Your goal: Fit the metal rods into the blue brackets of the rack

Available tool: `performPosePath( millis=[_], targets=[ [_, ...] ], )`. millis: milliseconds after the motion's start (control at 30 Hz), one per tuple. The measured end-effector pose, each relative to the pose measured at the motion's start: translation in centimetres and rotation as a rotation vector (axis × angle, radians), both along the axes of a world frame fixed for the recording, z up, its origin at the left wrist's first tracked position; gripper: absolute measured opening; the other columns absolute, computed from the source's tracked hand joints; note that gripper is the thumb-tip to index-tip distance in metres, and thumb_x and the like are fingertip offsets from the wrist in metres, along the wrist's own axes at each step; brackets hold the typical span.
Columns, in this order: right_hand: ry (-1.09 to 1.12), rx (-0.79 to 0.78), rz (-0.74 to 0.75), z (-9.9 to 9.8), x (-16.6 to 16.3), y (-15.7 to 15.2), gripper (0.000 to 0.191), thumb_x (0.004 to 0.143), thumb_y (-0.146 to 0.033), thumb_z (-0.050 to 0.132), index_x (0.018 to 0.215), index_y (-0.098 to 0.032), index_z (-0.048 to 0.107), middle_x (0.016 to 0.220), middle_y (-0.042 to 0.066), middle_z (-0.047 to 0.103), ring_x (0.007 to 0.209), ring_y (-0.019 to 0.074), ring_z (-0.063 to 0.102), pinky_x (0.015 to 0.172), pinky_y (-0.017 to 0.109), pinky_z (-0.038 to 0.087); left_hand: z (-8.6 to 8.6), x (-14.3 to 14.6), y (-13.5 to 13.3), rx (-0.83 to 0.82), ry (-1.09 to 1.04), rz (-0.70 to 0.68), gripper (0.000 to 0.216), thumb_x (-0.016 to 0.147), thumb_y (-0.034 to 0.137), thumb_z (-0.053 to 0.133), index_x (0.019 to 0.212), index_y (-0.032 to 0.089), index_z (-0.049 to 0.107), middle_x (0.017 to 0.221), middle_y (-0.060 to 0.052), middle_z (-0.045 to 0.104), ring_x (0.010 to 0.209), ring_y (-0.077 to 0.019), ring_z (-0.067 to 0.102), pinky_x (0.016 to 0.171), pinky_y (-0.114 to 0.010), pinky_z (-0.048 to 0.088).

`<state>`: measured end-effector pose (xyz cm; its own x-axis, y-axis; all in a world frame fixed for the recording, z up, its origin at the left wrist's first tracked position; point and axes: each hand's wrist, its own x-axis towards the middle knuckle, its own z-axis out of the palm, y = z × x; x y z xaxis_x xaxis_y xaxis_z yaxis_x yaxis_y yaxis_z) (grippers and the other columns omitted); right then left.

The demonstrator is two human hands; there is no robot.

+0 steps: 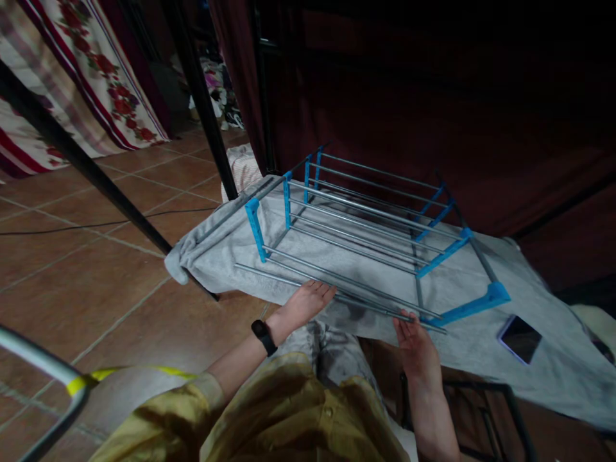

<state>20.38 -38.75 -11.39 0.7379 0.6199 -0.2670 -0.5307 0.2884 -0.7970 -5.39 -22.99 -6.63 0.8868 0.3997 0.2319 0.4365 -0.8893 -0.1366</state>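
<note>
Blue-bracketed metal rack (366,237) lies tilted on grey cloth (481,314); both open hands, left hand (308,301) and right hand (416,343), seemingly touch its front rod.

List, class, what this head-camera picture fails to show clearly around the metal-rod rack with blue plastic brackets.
- Head view: the room behind the metal-rod rack with blue plastic brackets is lost in darkness.
- The grey cloth under it is cut off by the right edge.
- The dark flat phone has a black screen; nothing is readable.
- The left hand and right hand meet the nearest rod; whether the fingers curl round it cannot be told.
</note>
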Motion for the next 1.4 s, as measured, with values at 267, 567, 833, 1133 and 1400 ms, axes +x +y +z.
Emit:
performPosePath(
  millis=[267,567,833,1133,1400],
  targets=[
    [-0.001,-0.028,-0.012,-1.5,0.3,0.4,0.013,0.073,-0.03,0.08,0.081,-0.026,0.07,0.089,-0.005,0.077,0.09,0.0108,0.071,0.097,0.033,0.056,-1.3,0.0,0.5,-0.082,0.007,-0.017,0.038,0.098,0.007,0.042,0.133,0.015,0.055,0.099,-0.01,0.069,0.092,-0.0213,0.064,0.083,-0.036,0.046],
    [0.01,-0.067,0.099,-0.9,-1.3,0.9,0.013,0.073,-0.022,0.078,0.084,-0.025,0.073,0.091,-0.002,0.077,0.093,0.0132,0.072,0.101,0.034,0.056,-1.8,0.2,0.5,-0.112,-0.01,-0.013,0.037,0.097,0.008,0.045,0.132,0.017,0.054,0.101,-0.01,0.067,0.095,-0.0218,0.062,0.087,-0.036,0.043],
    [0.049,-0.086,0.1,-0.7,-2.7,1.3,0.016,0.072,-0.024,0.081,0.085,-0.025,0.072,0.093,-0.004,0.077,0.095,0.012,0.071,0.1,0.033,0.057,-2.5,0.3,0.4,-0.104,-0.017,-0.018,0.036,0.097,0.008,0.046,0.131,0.017,0.055,0.101,-0.009,0.067,0.094,-0.0214,0.062,0.086,-0.036,0.042],
    [0.015,-0.088,0.055,-0.9,-2.0,0.9,0.015,0.071,-0.029,0.083,0.078,-0.026,0.07,0.083,-0.004,0.075,0.084,0.0123,0.071,0.093,0.034,0.059,-2.8,-0.4,0.5,-0.098,0.002,-0.022,0.038,0.096,0.006,0.045,0.132,0.016,0.054,0.098,-0.009,0.066,0.09,-0.0213,0.062,0.084,-0.035,0.042],
    [0.051,-0.115,0.015,-1.3,-0.7,0.4,0.017,0.076,-0.033,0.08,0.075,-0.024,0.066,0.077,-0.005,0.071,0.076,0.0092,0.068,0.091,0.032,0.058,-3.2,-0.5,0.4,-0.154,0.015,0.0,0.038,0.096,0.007,0.044,0.132,0.017,0.055,0.101,-0.01,0.067,0.093,-0.0218,0.062,0.087,-0.036,0.042]
  ],
)
